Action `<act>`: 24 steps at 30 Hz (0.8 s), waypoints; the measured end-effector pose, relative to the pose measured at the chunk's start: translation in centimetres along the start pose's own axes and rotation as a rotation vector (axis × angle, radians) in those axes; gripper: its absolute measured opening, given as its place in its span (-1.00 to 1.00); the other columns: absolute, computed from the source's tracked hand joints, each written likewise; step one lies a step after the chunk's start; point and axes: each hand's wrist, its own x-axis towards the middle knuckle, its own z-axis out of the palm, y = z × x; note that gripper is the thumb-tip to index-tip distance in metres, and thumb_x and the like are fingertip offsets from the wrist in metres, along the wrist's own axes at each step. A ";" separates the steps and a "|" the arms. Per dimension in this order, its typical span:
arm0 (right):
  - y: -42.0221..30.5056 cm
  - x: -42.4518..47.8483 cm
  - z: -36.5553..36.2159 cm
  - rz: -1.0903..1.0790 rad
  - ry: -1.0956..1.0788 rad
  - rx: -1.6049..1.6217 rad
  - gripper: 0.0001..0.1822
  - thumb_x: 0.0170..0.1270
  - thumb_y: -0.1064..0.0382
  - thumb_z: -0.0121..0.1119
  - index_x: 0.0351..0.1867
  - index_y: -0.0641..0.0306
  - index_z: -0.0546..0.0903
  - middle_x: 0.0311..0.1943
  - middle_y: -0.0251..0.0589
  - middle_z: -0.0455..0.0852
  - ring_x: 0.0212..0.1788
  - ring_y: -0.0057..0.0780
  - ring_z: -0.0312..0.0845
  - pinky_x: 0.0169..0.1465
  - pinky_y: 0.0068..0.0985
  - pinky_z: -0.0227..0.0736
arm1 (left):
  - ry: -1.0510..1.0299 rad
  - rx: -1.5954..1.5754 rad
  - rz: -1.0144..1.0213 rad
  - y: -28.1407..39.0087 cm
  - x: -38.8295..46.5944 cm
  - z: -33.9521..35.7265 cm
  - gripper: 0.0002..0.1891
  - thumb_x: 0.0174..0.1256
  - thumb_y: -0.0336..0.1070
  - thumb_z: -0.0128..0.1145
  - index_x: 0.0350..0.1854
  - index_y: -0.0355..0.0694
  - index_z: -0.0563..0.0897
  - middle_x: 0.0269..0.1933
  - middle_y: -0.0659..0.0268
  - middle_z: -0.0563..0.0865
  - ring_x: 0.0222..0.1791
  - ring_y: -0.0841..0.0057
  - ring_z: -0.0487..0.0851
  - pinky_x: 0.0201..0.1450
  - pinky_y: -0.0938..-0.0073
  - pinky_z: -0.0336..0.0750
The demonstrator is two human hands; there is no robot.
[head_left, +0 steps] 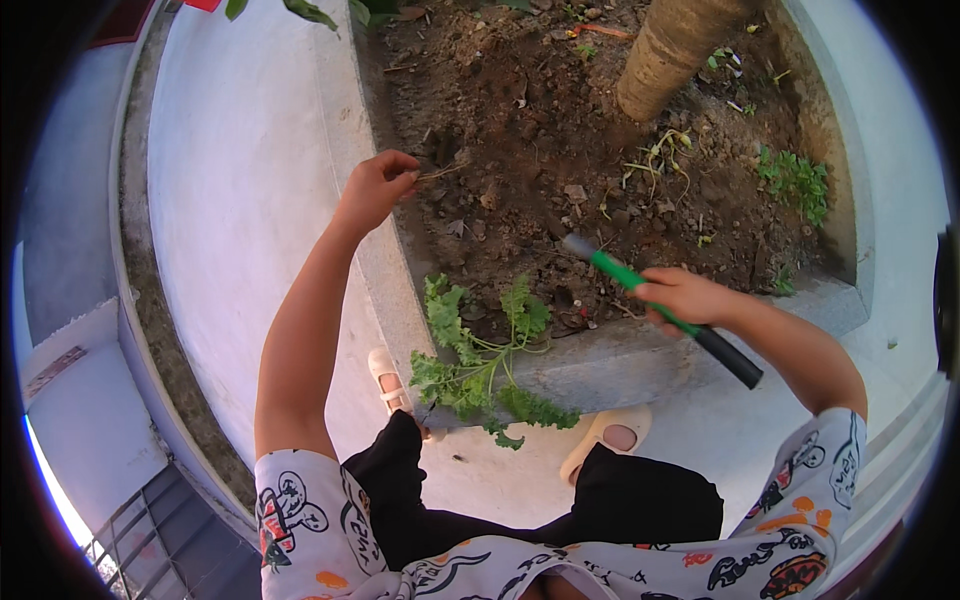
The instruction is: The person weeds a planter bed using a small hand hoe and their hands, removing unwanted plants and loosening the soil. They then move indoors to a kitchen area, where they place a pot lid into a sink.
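Observation:
My left hand [382, 187] pinches a thin dry root or stem [442, 173] over the left side of the soil [517, 172]. In my right hand [686, 300] is the green and black handle of a garden hand tool [615, 271]; its grey end points up and left over the soil, and I cannot tell whether its tip is in the dirt. A leafy green kale-like plant [487, 367] lies across the near left corner of the planter. Pale uprooted sprouts [660, 159] rest on the soil right of centre.
A concrete planter rim [600, 367] borders the soil near me and on both sides. A tree trunk [675, 56] rises at the top right. A small green plant [796, 181] grows by the right wall. My shoes [609, 439] are on the pale floor.

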 end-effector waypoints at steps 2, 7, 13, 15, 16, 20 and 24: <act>-1.0 2.5 2.9 0.058 -0.043 0.038 -0.74 0.40 0.09 -0.08 -0.17 0.26 0.40 -0.53 -0.32 0.45 -0.63 -0.57 0.38 -0.56 -0.51 0.35 | -0.030 0.110 0.051 0.4 -0.2 -0.7 -0.79 0.23 -0.38 0.11 -0.12 -0.33 0.58 -0.33 0.30 0.67 -0.35 0.65 0.61 -0.24 0.57 0.48; -1.0 4.5 7.0 0.121 0.024 0.122 -0.74 0.40 0.12 -0.09 -0.14 0.31 0.37 -0.53 -0.26 0.44 -0.63 -0.53 0.36 -0.58 -0.43 0.33 | -0.074 0.206 0.149 0.3 1.0 -2.2 -0.78 0.19 -0.34 0.13 -0.13 -0.28 0.61 -0.29 0.25 0.69 -0.28 0.56 0.63 -0.18 0.48 0.49; -3.5 5.1 8.1 0.187 0.123 -0.072 -0.69 0.38 0.15 -0.06 -0.05 0.37 0.36 -0.54 -0.17 0.50 -0.66 -0.42 0.47 -0.59 -0.36 0.42 | -0.200 0.032 0.211 -1.3 5.2 -0.1 -0.76 0.17 -0.32 0.14 -0.15 -0.30 0.61 -0.29 0.24 0.70 -0.24 0.54 0.63 -0.14 0.46 0.49; -3.6 6.0 9.3 0.226 0.208 -0.124 -0.68 0.37 0.15 -0.05 -0.03 0.39 0.35 -0.51 -0.09 0.55 -0.65 -0.35 0.52 -0.59 -0.32 0.44 | -0.264 -0.018 0.274 -1.8 6.9 1.7 -0.77 0.17 -0.33 0.14 -0.15 -0.30 0.61 -0.29 0.25 0.70 -0.26 0.55 0.64 -0.15 0.46 0.49; -3.5 6.5 10.5 0.247 0.271 -0.160 -0.67 0.37 0.15 -0.05 -0.03 0.40 0.35 -0.49 -0.05 0.57 -0.65 -0.32 0.54 -0.59 -0.30 0.45 | -0.296 -0.036 0.305 -1.9 7.7 2.2 -0.77 0.17 -0.33 0.14 -0.15 -0.30 0.61 -0.29 0.26 0.70 -0.26 0.55 0.64 -0.15 0.47 0.49; -3.5 8.8 14.8 0.311 0.385 -0.066 -0.61 0.35 0.12 -0.02 -0.02 0.46 0.33 -0.45 0.02 0.62 -0.64 -0.25 0.58 -0.59 -0.25 0.44 | -0.365 -0.110 0.352 -2.0 10.5 4.6 -0.80 0.20 -0.38 0.12 -0.15 -0.31 0.61 -0.30 0.27 0.69 -0.34 0.59 0.65 -0.21 0.49 0.51; -3.5 10.7 16.2 0.276 0.380 0.148 -0.58 0.37 0.11 -0.02 0.03 0.44 0.31 -0.54 -0.07 0.54 -0.70 -0.31 0.49 -0.61 -0.28 0.39 | -0.403 -0.363 0.304 -2.9 12.4 8.2 -0.85 0.29 -0.42 0.09 -0.15 -0.35 0.58 -0.29 0.34 0.66 -0.30 0.66 0.62 -0.20 0.63 0.51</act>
